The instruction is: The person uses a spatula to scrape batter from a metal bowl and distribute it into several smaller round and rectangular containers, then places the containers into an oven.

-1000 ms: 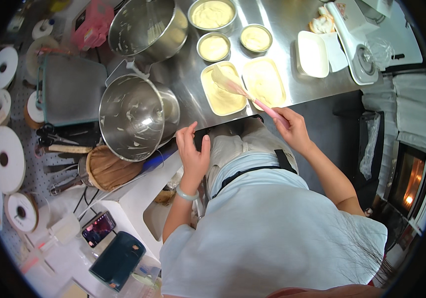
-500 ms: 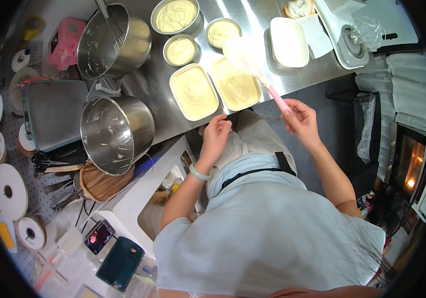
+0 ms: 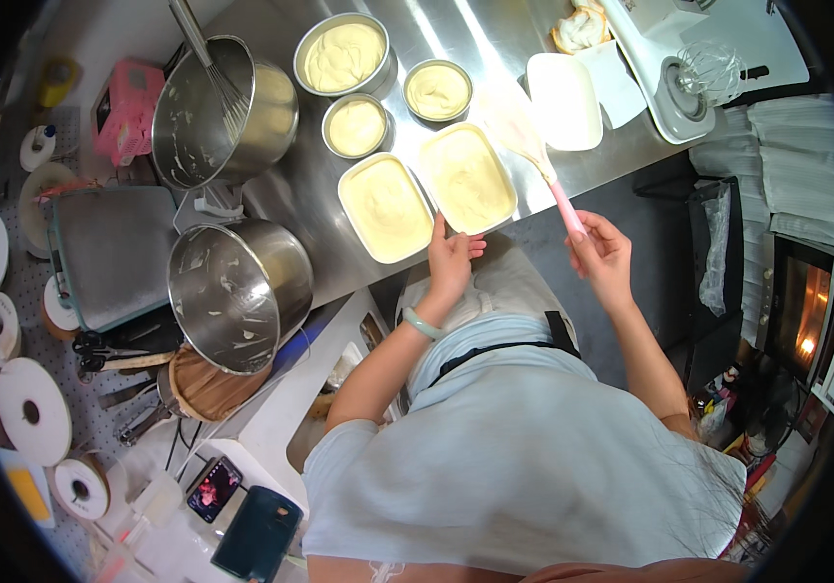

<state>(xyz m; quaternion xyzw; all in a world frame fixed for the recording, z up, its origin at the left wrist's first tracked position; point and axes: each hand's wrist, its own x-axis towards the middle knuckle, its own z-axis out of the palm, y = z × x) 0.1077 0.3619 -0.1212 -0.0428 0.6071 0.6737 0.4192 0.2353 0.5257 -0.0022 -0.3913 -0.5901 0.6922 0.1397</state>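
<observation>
My right hand point(image 3: 603, 255) is closed round the pink handle of a spatula point(image 3: 566, 207). The spatula's pale, batter-smeared blade lies against bright glare, just right of a rectangular pan of creamy yellow batter point(image 3: 470, 177). My left hand point(image 3: 453, 262) is at that pan's near edge, index finger stretched out and the other fingers loosely apart. Its fingertip is by the gap between this pan and a second rectangular pan of batter point(image 3: 386, 207); whether it touches a rim I cannot tell. Behind stand three round tins of batter, the largest point(image 3: 342, 54) at the far left.
A white rectangular dish point(image 3: 564, 101) stands to the right, near a white mixer with a wire whisk point(image 3: 710, 73). Two steel mixing bowls point(image 3: 240, 296) sit at left, the farther one holding a whisk point(image 3: 225, 95). An oven point(image 3: 805, 311) glows at far right.
The spatula has moved right, off the right rectangular pan. My left hand has come to that pan's near edge with its index finger extended. The whole view has shifted slightly.
</observation>
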